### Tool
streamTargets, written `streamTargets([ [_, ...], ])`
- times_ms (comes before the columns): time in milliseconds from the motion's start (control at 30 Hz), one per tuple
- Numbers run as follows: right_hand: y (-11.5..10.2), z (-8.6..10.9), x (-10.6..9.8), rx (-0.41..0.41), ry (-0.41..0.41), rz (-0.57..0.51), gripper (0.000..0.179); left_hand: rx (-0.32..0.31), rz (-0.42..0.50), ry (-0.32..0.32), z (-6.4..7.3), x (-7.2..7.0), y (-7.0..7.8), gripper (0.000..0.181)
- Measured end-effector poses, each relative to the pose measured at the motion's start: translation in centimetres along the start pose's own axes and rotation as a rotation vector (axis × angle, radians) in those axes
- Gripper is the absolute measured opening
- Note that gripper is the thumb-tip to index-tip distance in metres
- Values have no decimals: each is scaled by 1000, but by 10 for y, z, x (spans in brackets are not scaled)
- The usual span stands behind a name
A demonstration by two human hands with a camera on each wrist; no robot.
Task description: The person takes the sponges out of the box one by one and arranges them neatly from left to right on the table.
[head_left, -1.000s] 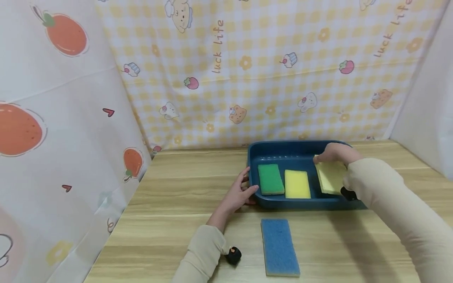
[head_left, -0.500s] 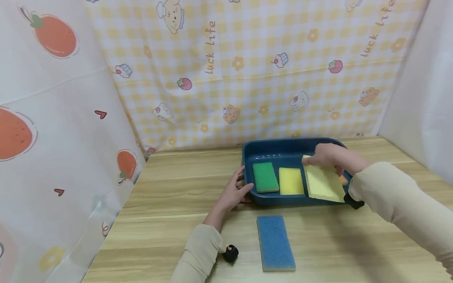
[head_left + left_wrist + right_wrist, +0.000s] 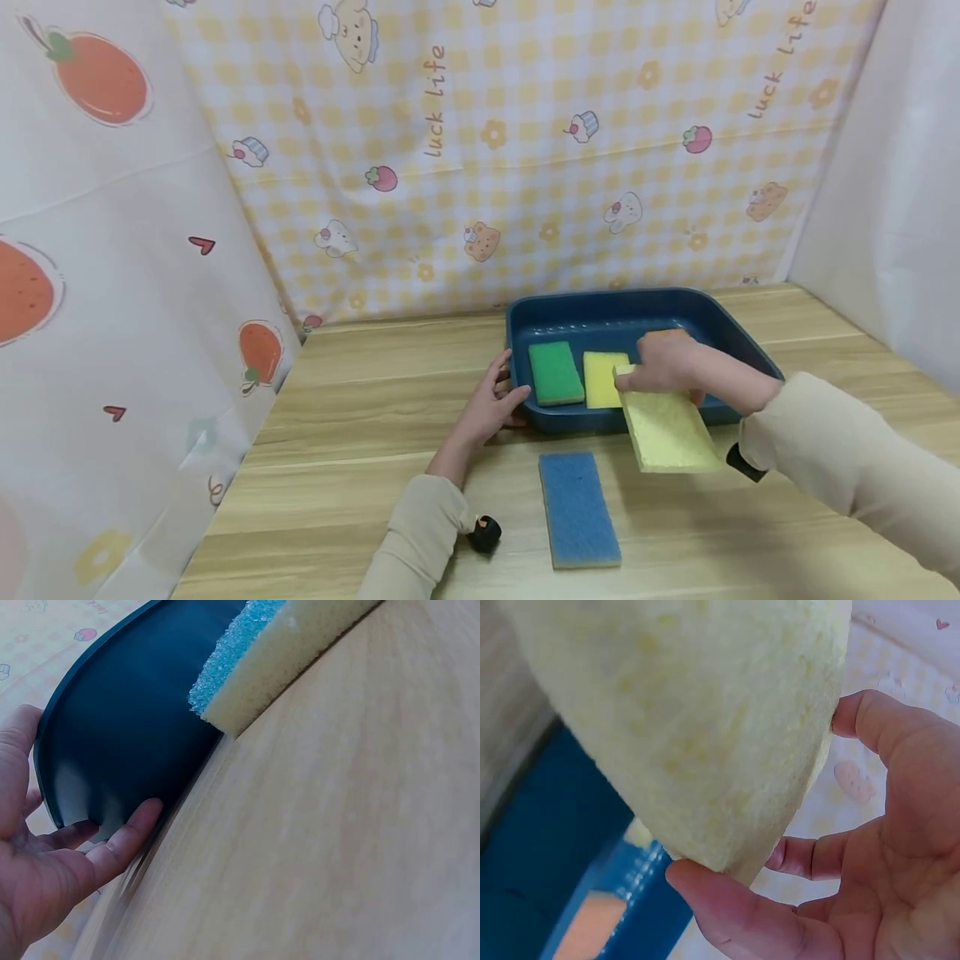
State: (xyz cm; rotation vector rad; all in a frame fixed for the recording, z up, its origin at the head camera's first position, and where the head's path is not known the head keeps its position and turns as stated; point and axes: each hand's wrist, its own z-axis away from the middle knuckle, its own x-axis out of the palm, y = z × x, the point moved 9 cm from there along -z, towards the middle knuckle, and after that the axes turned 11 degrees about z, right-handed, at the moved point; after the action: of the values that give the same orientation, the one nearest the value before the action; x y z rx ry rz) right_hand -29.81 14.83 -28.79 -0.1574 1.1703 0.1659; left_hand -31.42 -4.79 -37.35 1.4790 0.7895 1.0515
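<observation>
My right hand (image 3: 667, 367) pinches a pale yellow sponge (image 3: 671, 433) by its far end. This sponge slants down over the near rim of the dark blue tray (image 3: 577, 308). Its broad pale face fills much of the right wrist view, with thumb and fingers at its edges. My left hand (image 3: 483, 408) rests against the tray's left near corner, fingers spread along the outer wall. In the tray lie a green sponge (image 3: 555, 372), a bright yellow sponge (image 3: 602, 379) and an orange piece (image 3: 591, 926), partly hidden behind my right hand in the head view.
A blue-topped sponge (image 3: 579, 510) lies on the wooden table (image 3: 360, 400) in front of the tray. A yellow checked cloth (image 3: 420, 208) hangs behind the tray, and white cloth walls stand at both sides.
My right hand has lifted the pale yellow sponge out of the tray and brought it left and nearer, past the near rim. The left hand stays at the tray's corner.
</observation>
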Motion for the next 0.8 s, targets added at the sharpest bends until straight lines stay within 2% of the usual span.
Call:
streamTargets([
  [367,-18,21,18,-16,24,18,80,-14,-8,3,0,0,1,66],
  [800,-22,30,47,-3,30,0,82,-31,-20,9,0,-1,1,66],
])
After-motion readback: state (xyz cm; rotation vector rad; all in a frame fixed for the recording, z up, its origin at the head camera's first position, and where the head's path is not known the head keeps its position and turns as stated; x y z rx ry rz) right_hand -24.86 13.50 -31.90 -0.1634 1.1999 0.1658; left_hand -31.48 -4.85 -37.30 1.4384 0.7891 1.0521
